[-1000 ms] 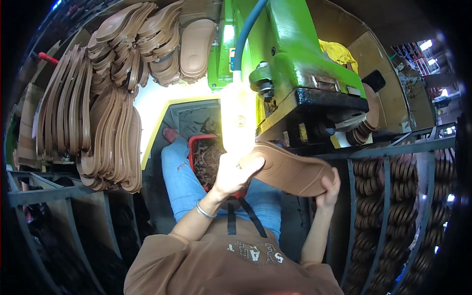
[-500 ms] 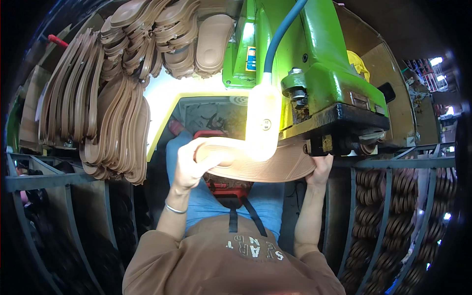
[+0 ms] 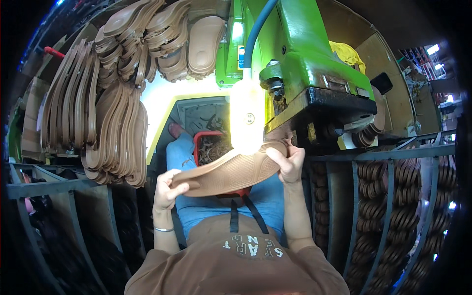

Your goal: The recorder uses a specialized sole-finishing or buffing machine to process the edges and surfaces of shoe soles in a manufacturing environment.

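Observation:
Between my two hands a brown shoe sole [image 3: 231, 174] is held up over my lap, slightly bent, its textured face partly toward me. My left hand [image 3: 168, 191] pinches one end, thumb on top. At the other end my right hand [image 3: 289, 162] grips the rim, with the thumb laid across the face. A glowing work lamp [image 3: 247, 118] hangs just beyond the sole and hides part of its far edge. The green machine [image 3: 314, 69] stands behind, its dark working head [image 3: 334, 118] beyond my right hand.
Stacks of brown soles [image 3: 115, 132] cover the left of the lit table [image 3: 167, 91]. Below the table opening is a red bin [image 3: 200, 147] with brown scraps. Metal racks [image 3: 388, 206] full of soles stand at the right. A yellow cloth [image 3: 348, 54] lies in a cardboard box [image 3: 388, 64].
The sole has come away from the machine head, moving left and toward my body. Its left end has dipped, and my right hand now shows in full with its thumb across the face.

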`<control>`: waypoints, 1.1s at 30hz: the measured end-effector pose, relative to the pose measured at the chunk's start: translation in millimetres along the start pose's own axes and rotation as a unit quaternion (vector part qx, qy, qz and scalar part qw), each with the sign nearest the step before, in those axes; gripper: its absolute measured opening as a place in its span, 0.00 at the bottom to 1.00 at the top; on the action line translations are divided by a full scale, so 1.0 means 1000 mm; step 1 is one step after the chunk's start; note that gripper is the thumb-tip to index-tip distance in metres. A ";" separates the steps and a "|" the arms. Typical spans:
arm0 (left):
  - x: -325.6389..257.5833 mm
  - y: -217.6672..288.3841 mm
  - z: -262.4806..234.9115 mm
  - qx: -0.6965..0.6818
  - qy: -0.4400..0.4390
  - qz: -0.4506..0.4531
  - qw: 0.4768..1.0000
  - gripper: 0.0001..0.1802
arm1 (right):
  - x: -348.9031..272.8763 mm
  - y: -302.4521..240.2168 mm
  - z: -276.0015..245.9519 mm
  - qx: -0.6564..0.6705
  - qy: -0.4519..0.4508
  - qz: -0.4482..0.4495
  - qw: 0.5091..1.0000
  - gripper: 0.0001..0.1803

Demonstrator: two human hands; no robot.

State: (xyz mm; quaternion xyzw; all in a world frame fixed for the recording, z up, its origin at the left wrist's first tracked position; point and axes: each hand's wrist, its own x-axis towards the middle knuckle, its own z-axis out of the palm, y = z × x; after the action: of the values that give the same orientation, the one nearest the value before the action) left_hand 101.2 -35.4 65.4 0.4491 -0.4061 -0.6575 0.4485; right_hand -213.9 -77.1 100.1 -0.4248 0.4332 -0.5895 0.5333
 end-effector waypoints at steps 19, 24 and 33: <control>0.025 0.040 0.006 0.091 0.064 0.113 0.987 0.14 | -0.007 0.010 -0.004 0.104 0.086 -0.008 0.991 0.17; 0.003 0.032 -0.004 0.173 -0.057 0.018 0.983 0.14 | -0.001 -0.001 0.004 0.056 0.029 0.044 0.997 0.21; 0.067 0.065 0.128 0.440 -0.086 0.241 0.861 0.12 | -0.010 0.002 -0.004 -0.012 0.107 -0.072 0.992 0.11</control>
State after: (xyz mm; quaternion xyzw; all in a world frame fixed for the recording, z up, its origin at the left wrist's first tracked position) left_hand -19.5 -100.4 145.3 0.4295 -0.7854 -0.3182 0.3121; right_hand -216.4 -66.7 96.5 -0.3954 0.4631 -0.6634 0.4348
